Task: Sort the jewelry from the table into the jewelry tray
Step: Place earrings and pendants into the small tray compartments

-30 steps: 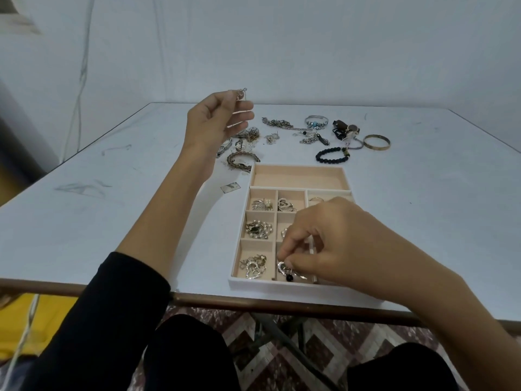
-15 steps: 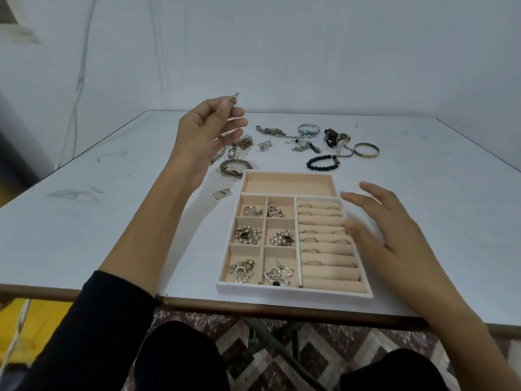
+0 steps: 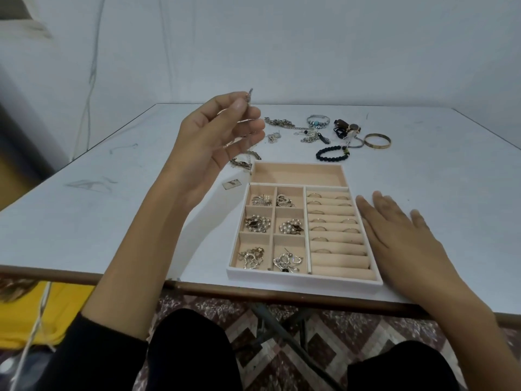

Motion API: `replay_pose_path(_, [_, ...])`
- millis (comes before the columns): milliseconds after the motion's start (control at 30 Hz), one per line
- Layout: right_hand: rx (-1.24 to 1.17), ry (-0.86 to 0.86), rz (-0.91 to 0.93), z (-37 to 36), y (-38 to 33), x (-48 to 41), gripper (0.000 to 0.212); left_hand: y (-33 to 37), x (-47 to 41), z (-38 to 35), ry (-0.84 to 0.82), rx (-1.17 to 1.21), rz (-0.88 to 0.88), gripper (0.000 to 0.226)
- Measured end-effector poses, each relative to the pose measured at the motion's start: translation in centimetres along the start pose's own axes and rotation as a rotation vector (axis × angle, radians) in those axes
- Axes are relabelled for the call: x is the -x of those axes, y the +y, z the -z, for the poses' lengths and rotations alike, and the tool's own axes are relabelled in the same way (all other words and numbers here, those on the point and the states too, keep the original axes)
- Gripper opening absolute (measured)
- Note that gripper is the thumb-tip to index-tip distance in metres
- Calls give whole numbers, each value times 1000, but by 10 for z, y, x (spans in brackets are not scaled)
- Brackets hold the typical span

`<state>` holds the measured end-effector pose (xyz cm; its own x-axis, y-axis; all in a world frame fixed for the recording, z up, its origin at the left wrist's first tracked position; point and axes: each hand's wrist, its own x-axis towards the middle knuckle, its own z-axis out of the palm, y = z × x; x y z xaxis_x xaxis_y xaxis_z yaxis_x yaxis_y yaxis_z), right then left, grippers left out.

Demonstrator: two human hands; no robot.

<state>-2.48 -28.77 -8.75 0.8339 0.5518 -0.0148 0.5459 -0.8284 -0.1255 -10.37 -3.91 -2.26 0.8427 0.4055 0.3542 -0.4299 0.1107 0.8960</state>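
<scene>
A white jewelry tray [image 3: 301,278] with beige lining sits near the table's front edge. Its left cells hold brooches and earrings, its right rolls hold several rings, and the long back cell is bare. My left hand [image 3: 217,142] is raised above the table left of the tray and pinches a small silver piece [image 3: 249,95] between thumb and fingertips. My right hand [image 3: 400,238] lies flat on the table against the tray's right side, fingers straight. Loose jewelry lies behind the tray: a chain [image 3: 282,123], a black bead bracelet [image 3: 332,153], a gold bangle [image 3: 377,141].
More pieces lie at the back: a turquoise bracelet [image 3: 318,121], a dark watch [image 3: 345,127], a filigree bangle [image 3: 242,162] partly behind my left hand. A small tag [image 3: 232,184] rests left of the tray. The white table [image 3: 84,210] ends close to my knees.
My right hand left the tray's front cells, swung out to the right and came down flat beside the tray. My left hand stays raised with the small piece.
</scene>
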Motion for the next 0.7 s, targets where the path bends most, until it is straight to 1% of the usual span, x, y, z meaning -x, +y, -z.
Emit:
replay_pose_path(200, [-50,24,5,-2,1,-1,53,15,30,-11,-66,20,15,10])
replay_pose_path(400, [-67,38,9,-3,1,-2,52,15,54,-10,-125,-24,36,10])
replay_pose_path(700, [-88,53,12,-4,1,-3,52,4,73,-2,-140,-229,102,11])
